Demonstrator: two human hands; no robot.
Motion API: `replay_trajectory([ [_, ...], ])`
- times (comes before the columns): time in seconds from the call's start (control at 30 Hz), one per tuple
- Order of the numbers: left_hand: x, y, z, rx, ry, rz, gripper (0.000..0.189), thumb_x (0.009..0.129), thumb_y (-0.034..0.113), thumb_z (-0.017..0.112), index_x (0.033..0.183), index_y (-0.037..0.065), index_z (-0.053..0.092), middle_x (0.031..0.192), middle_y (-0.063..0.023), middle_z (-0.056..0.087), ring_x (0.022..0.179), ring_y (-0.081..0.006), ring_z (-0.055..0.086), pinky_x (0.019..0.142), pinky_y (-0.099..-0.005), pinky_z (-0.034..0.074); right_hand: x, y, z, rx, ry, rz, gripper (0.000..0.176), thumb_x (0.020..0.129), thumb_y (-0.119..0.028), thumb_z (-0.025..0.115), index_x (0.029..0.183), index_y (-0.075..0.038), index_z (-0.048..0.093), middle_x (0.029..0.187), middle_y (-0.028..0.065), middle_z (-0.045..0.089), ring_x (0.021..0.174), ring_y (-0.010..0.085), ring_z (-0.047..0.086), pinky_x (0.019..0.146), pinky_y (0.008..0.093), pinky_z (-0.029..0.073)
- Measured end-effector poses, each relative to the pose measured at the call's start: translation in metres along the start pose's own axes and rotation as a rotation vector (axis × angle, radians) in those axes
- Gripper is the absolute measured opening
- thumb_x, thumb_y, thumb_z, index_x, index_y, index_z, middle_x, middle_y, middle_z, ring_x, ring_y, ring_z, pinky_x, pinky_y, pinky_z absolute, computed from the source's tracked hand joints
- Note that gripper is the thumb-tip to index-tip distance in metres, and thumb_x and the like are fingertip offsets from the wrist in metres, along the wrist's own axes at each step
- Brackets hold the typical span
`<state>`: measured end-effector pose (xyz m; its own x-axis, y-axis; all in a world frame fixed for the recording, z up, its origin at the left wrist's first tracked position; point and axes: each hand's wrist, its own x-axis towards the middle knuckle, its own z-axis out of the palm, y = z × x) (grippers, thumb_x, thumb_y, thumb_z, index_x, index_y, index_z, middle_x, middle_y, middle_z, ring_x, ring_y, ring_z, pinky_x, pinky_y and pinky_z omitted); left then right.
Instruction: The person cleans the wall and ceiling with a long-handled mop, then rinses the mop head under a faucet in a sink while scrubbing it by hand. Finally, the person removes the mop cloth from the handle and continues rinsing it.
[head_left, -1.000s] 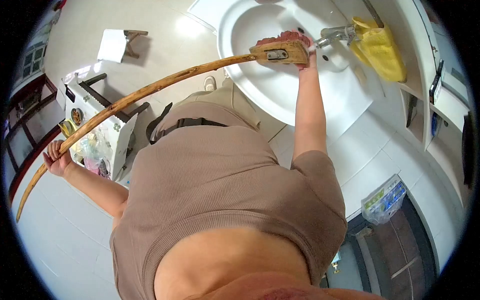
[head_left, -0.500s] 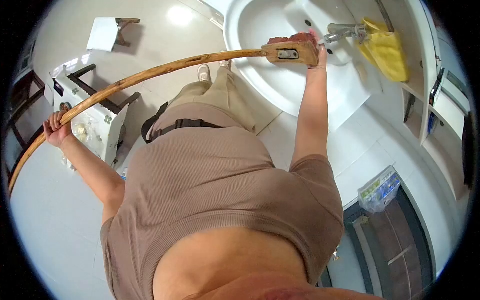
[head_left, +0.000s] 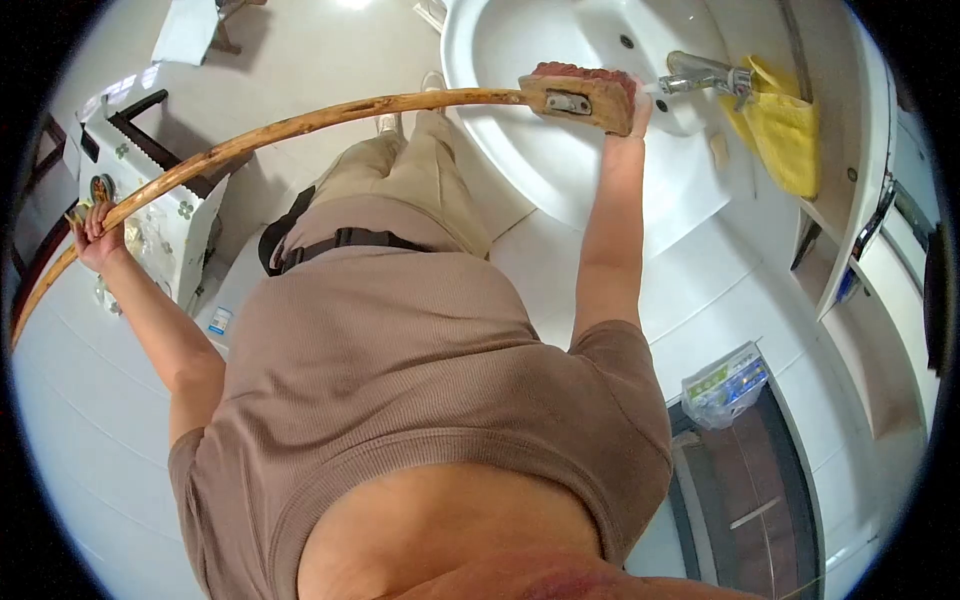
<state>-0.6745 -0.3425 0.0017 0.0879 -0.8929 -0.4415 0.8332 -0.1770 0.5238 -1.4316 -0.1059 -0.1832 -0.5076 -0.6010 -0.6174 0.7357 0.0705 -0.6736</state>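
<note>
A long, curved wooden handle (head_left: pixel 330 118) runs from the left edge to a wooden block (head_left: pixel 575 105) over the white sink (head_left: pixel 480 150). Reddish, shaggy material (head_left: pixel 600 74) lines the block's far side. My left hand (head_left: pixel 98 237) is wrapped round the handle near its far left end. At the block's right end, beside the silver faucet (head_left: pixel 705 75), my right hand (head_left: pixel 638 112) grips the block; its fingers are partly hidden behind it. Water seems to run at the spout, over my right fingers.
Yellow cloth or gloves (head_left: pixel 785 130) hang right of the faucet. A white covered table (head_left: pixel 190 215) with dark legs stands at the left, near a white-topped stool (head_left: pixel 187 30). Shelves (head_left: pixel 880 370) line the right side. A plastic package (head_left: pixel 725 385) lies lower right.
The whole view has shifted slightly. The block has tilted, its right end now lower, and shows more of its reddish side. Both hands keep their hold.
</note>
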Motion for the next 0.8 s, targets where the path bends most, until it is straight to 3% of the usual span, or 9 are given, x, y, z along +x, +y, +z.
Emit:
replay_trajectory([
  [0.23,0.006,0.003,-0.002,-0.030,0.029,-0.006,0.028,0.072,0.017,0.047,0.052,0.014,0.026,0.046,0.0014,0.026,0.041,-0.0131,0.027,0.052,-0.0303,0.028,0.009,0.003,-0.003,0.074,-0.057,-0.028,0.021,0.081,-0.020,0.045,0.079,-0.002,0.056,0.076,0.0128,0.060,0.069,0.0270,0.059,0.063,0.0361,0.050],
  [0.3,0.006,0.003,-0.005,0.001,0.055,0.002,0.028,0.072,0.016,0.047,0.052,0.014,0.026,0.046,0.0014,0.026,0.041,-0.0130,0.028,0.052,-0.0303,0.028,0.018,0.004,-0.007,0.101,-0.035,0.016,0.024,0.083,-0.021,0.044,0.078,-0.001,0.054,0.074,0.0149,0.058,0.068,0.0298,0.058,0.063,0.0399,0.049],
  [0.43,0.006,0.000,-0.010,-0.021,0.059,0.004,0.029,0.072,0.016,0.046,0.052,0.015,0.026,0.046,0.0015,0.026,0.041,-0.0129,0.028,0.052,-0.0299,0.028,0.021,0.003,-0.009,0.123,0.014,0.026,0.018,0.078,-0.018,0.049,0.075,-0.002,0.057,0.071,0.0125,0.060,0.061,0.0259,0.059,0.059,0.0358,0.050],
  [0.73,-0.003,-0.009,-0.024,-0.001,0.072,-0.037,0.031,0.074,0.018,0.045,0.052,0.015,0.024,0.046,0.0000,0.024,0.043,-0.0140,0.029,0.052,-0.0295,0.029,-0.026,-0.023,0.031,0.035,-0.019,0.100,0.022,0.081,-0.020,0.048,0.086,0.000,0.053,0.084,0.0129,0.059,0.079,0.0243,0.057,0.072,0.0390,0.048],
  [0.8,0.003,-0.004,-0.045,0.068,0.153,0.050,0.032,0.076,0.019,0.043,0.052,0.015,0.024,0.045,0.0002,0.024,0.042,-0.0139,0.029,0.052,-0.0301,0.029,-0.011,-0.022,0.004,-0.071,0.136,-0.139,0.028,0.087,-0.028,0.044,0.096,-0.002,0.052,0.094,0.0101,0.058,0.088,0.0230,0.055,0.079,0.0367,0.045],
])
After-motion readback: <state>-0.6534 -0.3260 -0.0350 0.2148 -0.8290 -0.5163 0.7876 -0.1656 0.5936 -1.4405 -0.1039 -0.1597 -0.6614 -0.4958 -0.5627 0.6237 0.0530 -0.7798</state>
